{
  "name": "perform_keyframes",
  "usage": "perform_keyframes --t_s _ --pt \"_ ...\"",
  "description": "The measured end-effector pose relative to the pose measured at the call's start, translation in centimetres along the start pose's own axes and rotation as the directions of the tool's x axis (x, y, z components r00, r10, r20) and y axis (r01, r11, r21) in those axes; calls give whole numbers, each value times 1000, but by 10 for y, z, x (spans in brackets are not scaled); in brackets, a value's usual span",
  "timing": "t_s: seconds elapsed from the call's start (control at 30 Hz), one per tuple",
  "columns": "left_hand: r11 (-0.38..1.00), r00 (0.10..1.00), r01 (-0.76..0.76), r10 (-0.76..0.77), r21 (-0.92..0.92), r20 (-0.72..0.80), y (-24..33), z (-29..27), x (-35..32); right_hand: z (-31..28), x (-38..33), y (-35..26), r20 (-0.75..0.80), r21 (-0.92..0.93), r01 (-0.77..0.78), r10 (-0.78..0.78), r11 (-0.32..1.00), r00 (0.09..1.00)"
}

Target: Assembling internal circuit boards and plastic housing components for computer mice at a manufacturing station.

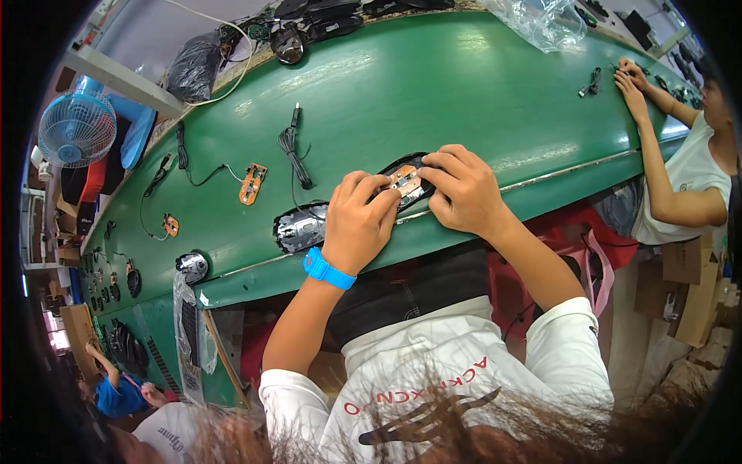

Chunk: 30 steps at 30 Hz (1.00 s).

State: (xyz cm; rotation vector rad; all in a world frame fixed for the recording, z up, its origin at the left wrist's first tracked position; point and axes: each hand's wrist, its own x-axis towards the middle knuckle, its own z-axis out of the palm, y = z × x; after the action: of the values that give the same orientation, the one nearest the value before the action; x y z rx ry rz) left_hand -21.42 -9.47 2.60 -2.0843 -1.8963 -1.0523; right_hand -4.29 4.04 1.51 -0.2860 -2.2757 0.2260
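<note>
Both my hands are on a brown circuit board (405, 179) that sits in a black computer mouse shell (410, 160) near the front edge of the green table. My left hand (359, 220), with a blue band at its wrist, presses fingertips and thumb on the board's left end. On the right end, my right hand (467, 190) grips board and shell rim between bent fingers and thumb. Just left of my left hand lies a second mouse shell (297, 229), silvery inside. A coiled black cable (291, 147) lies beyond it. My fingers hide part of the board.
Farther left on the green table (433, 85) lie two loose boards (252, 184) with cables and another mouse shell (192, 267). Dark mouse parts (288, 43) and clear plastic bags (541, 25) line the far edge. A co-worker (688, 170) works at the right; a blue fan (77, 127) stands left.
</note>
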Motion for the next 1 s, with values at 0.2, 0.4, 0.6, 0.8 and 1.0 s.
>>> perform_keyframes --t_s 0.2,0.4,0.6,0.8,1.0 --pt "1000 1000 -3 3 -6 13 -1 -1 2 1 0 0 2 1 46 -46 999 999" --pt "1000 999 16 -17 19 34 1 -1 4 2 1 -1 3 7 34 -34 999 999" --pt "1000 999 18 -19 16 48 2 -1 5 2 1 -2 -17 -3 20 -20 1000 1000" --pt "999 999 24 -25 25 41 7 -1 7 1 0 -1 -1 35 10 -10 999 1000" --pt "998 999 47 -47 -37 2 13 2 9 1 0 -2 -28 35 5 -4 999 1000"
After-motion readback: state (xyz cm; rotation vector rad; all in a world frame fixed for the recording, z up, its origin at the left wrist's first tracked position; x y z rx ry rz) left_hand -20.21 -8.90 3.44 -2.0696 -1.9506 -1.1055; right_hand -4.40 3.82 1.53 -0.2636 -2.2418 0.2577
